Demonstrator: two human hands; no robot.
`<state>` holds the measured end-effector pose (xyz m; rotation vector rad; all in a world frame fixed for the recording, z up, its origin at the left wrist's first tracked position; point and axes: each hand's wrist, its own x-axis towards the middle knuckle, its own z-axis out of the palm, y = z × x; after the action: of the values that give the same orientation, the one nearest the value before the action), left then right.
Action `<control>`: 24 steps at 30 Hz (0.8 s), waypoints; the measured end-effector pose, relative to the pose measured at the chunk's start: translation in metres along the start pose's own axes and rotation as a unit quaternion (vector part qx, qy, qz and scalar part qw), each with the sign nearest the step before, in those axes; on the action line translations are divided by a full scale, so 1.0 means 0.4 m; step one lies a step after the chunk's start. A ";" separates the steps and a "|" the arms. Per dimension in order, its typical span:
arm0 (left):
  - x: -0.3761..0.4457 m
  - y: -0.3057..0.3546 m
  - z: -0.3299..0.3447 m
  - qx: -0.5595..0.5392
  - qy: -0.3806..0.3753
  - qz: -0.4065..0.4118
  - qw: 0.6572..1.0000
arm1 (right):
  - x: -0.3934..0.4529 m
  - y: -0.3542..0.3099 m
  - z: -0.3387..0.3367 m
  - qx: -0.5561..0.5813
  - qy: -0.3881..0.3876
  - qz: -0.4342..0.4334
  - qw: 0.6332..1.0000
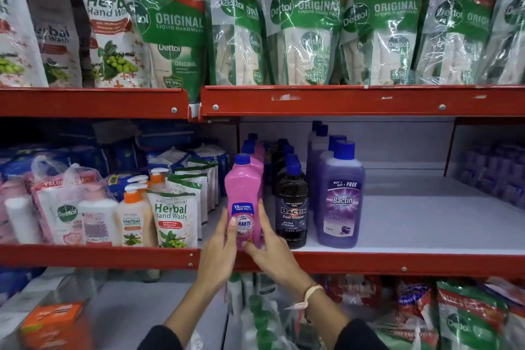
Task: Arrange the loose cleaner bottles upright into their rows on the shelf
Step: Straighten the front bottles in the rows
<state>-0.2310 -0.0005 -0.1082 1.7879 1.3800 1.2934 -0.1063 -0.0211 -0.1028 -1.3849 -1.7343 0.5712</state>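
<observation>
Pink bottle [243,202] is held upright at shelf [397,263] front: left hand [220,250] and right hand [272,247] grip clamped round its lower half.

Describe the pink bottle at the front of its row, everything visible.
The pink bottle is opaque, plastic-looking, with a blue screw cap and a blue-and-white front label partly covered by fingers. It stands upright at the front edge of the middle shelf, heading a row of matching pink bottles, left of the black Bactin bottle. Both hands grip its lower half: left hand on its left side, right hand on its right.
</observation>
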 end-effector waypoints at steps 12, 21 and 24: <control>-0.065 0.033 0.042 0.031 0.205 0.140 0.968 | -0.048 0.044 -0.020 0.006 0.143 -0.045 0.989; -0.036 0.127 0.244 -0.018 -0.027 0.060 0.998 | -0.056 0.136 -0.200 -0.007 0.112 0.068 0.991; -0.015 0.107 0.246 0.006 -0.070 0.035 0.997 | -0.044 0.123 -0.193 -0.038 -0.007 0.086 0.996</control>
<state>-0.1240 -0.0068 -0.1136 1.9126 1.2623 1.1735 -0.0141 -0.0342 -0.1031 -1.5985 -1.6730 0.6159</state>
